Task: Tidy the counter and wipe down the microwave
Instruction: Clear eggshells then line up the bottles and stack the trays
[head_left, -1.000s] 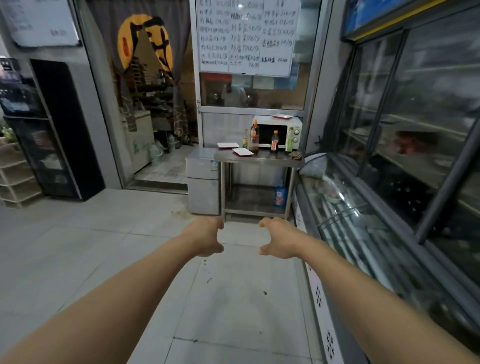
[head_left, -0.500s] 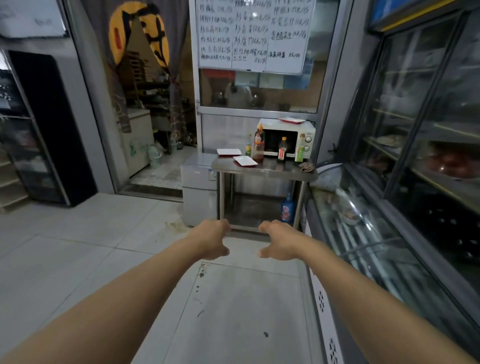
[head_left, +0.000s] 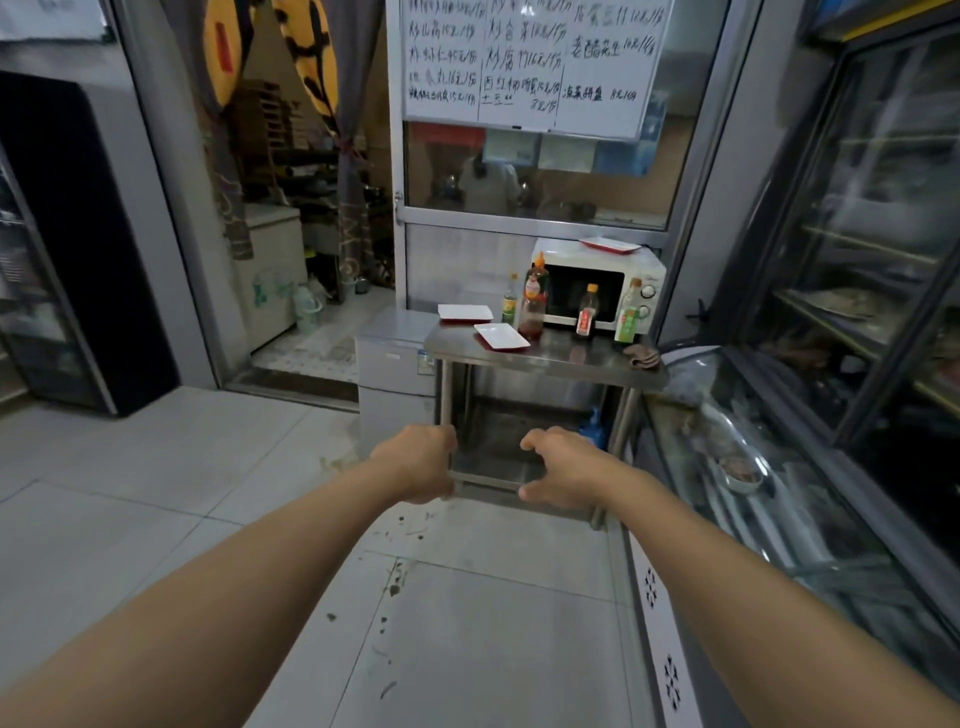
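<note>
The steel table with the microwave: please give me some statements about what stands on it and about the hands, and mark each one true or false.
1. A red-rimmed tray lies on top of the microwave. True.
2. The left hand holds a bottle. False: it holds nothing.
3. A brown cloth lies at the right edge of the steel table. True.
4. The microwave door is open. False: it is closed.
5. The right hand touches the cloth. False: it is in the air, away from it.
</note>
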